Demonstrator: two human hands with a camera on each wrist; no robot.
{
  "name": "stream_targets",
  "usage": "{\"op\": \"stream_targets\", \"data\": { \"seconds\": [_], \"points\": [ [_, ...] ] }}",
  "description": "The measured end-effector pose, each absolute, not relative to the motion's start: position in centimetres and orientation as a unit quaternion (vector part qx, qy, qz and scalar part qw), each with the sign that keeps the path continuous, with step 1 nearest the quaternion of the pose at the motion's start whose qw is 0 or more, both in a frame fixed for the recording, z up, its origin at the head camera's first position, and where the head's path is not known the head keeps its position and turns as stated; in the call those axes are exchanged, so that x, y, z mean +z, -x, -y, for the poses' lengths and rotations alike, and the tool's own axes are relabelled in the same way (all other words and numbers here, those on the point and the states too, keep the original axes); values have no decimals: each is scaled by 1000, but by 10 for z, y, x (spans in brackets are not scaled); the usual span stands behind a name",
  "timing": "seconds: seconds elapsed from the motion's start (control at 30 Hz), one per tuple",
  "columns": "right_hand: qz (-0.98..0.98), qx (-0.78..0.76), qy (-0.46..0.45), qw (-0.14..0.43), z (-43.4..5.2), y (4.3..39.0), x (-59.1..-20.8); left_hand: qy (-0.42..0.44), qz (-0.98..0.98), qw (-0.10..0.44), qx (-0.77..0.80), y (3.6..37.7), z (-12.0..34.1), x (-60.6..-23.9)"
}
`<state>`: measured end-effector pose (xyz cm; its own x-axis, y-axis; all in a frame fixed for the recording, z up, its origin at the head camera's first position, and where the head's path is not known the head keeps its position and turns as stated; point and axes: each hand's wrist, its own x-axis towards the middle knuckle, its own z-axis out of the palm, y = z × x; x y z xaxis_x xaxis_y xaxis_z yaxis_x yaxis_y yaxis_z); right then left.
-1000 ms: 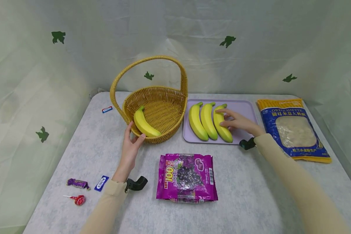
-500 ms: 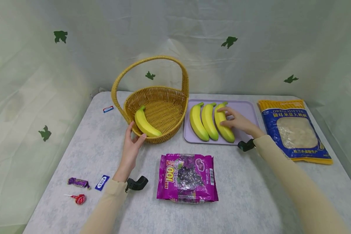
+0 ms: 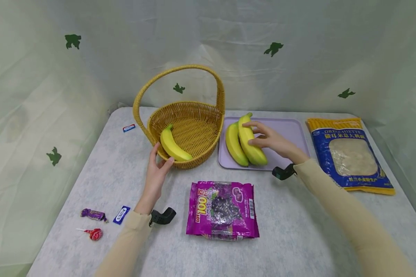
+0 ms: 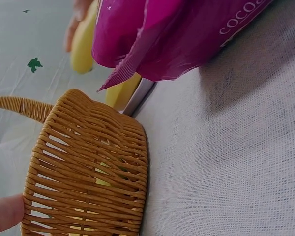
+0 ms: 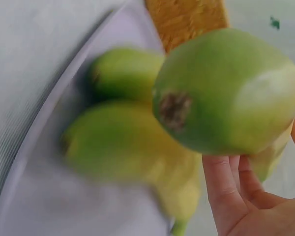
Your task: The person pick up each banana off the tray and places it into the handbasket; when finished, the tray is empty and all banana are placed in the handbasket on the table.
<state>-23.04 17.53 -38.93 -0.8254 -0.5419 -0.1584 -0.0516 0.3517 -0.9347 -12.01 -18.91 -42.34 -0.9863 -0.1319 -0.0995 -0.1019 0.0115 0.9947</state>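
A yellow banana [image 3: 246, 140], greenish at both ends, slants in midair between thumb and fingers of the right hand [image 3: 275, 141], while a golden wicker basket [image 3: 201, 115] with an arched handle stands upright, near rim at the fingertips of the left hand [image 3: 154, 176].

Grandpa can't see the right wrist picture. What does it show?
A right hand holds a banana, its green end facing the camera. Two blurry bananas lie behind it on a purple tray, with part of a basket at the top.
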Motion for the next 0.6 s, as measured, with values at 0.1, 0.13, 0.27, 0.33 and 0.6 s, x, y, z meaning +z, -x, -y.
{"op": "stream_targets", "data": {
  "seconds": [0.1, 0.13, 0.27, 0.33, 0.6],
  "points": [
    [-776, -543, 214, 239, -160, 227, -380, -83, 710, 9, -699, 121, 189, -423],
    [-772, -544, 224, 242, -155, 226, -378, -83, 711, 10, -699, 121, 189, -423],
    [-768, -529, 263, 248, -134, 223, -368, -83, 713, 10, -697, 121, 189, -423],
    [-767, -520, 281, 249, -123, 223, -365, -81, 713, 10, -696, 121, 189, -422],
    [-761, -492, 341, 250, -80, 229, -358, -82, 715, 10, -695, 120, 188, -422]
  ]
}}
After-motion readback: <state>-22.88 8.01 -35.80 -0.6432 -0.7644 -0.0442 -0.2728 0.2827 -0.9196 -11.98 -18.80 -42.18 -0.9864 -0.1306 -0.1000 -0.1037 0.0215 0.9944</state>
